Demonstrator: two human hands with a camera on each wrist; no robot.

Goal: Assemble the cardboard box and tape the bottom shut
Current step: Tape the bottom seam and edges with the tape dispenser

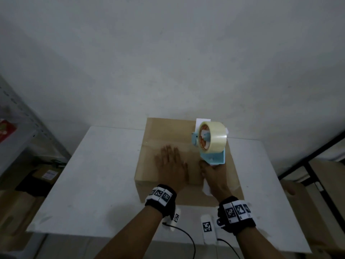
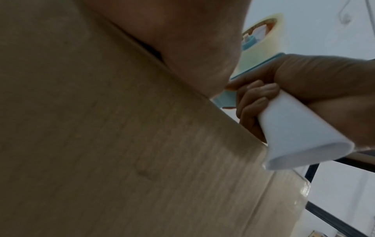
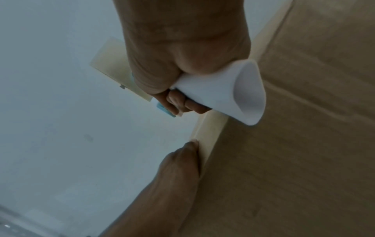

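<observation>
Cardboard box (image 1: pixel 168 139) on bench (image 1: pixel 104 165), flaps closed. My left hand (image 1: pixel 172 164) presses flat; right hand (image 1: pixel 214 179) wraps the dispenser (image 1: pixel 211 142) handle. Seam blurred, probably half-taped. Keep pressure, pull straight.

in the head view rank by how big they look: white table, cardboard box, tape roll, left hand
1. white table, by far the largest.
2. cardboard box.
3 and 4. tape roll and left hand look about alike; the roll sits raised, nearer the camera, so I would not rank them.
</observation>
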